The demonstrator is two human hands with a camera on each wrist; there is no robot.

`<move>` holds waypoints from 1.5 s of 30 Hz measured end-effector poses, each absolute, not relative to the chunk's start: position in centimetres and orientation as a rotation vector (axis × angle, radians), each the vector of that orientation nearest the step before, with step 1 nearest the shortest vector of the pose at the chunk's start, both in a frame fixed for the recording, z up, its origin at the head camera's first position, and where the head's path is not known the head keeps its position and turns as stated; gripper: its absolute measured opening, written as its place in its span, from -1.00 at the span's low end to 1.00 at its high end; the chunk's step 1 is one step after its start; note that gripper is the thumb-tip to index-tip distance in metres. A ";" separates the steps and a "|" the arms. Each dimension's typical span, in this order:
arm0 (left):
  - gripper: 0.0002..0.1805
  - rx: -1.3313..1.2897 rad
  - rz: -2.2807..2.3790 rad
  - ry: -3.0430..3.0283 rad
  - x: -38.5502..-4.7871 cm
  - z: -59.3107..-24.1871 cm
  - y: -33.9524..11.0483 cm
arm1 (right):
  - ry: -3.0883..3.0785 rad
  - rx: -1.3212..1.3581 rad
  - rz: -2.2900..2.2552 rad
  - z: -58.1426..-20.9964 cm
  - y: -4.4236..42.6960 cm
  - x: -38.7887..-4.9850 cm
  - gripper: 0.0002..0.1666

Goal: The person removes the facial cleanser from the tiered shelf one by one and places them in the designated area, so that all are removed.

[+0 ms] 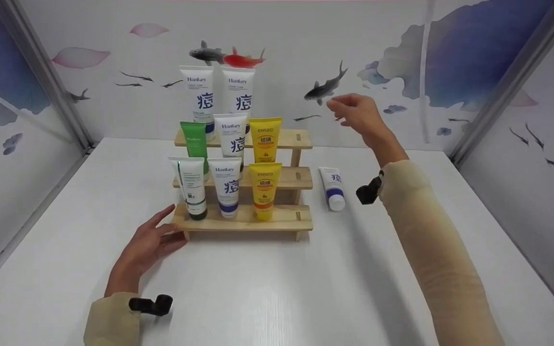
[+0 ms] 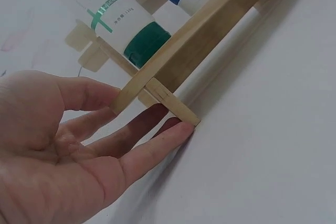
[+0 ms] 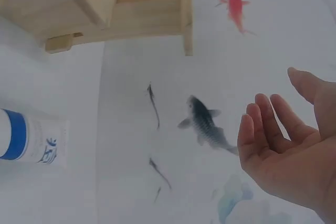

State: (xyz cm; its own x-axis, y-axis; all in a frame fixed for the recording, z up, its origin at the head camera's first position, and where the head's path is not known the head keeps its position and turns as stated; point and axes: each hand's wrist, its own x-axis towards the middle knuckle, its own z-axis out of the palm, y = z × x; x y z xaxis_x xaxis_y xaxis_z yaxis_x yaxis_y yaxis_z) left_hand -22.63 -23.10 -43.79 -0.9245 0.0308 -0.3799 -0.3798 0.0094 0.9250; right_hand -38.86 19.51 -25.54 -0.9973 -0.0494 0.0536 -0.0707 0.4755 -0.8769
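A three-tier wooden display stand (image 1: 284, 221) holds several squeeze tubes. My left hand (image 1: 149, 242) grips its lower left end; in the left wrist view, the thumb (image 2: 89, 95) touches the end of the bottom board while other fingers reach under it to the leg (image 2: 173, 100). Above that hand stands a white tube with a dark green cap (image 1: 193, 192). My right hand (image 1: 358, 115) is raised right of the stand, fingers loosely bent, holding nothing. Below it, a white tube with a blue band (image 1: 333, 187) lies on the table, also visible in the right wrist view (image 3: 34, 137).
On the bottom tier are also a white-and-blue tube (image 1: 227, 187) and a yellow tube (image 1: 264, 190). Green (image 1: 194, 139), white and yellow (image 1: 264, 139) tubes occupy the middle, two white tubes (image 1: 197, 96) the top. Fish-printed panels (image 1: 282, 29) enclose the white table (image 1: 258, 288).
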 end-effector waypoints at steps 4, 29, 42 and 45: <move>-0.31 -0.352 1.980 2.001 -22.8 -43.7 -23.1 | -2.684 0.211 1.562 -23.2 17.5 -38.2 -0.37; -0.36 -0.465 1.940 2.084 -23.1 -43.4 -22.5 | -2.763 0.442 1.559 -21.6 6.8 -37.5 -0.37; -0.34 -0.421 1.950 2.090 -22.6 -43.5 -22.6 | -2.764 0.460 1.614 -21.2 5.0 -38.2 -0.42; -0.35 -0.428 1.948 2.092 -22.9 -43.4 -22.5 | -2.785 0.436 1.603 -21.0 4.6 -38.4 -0.44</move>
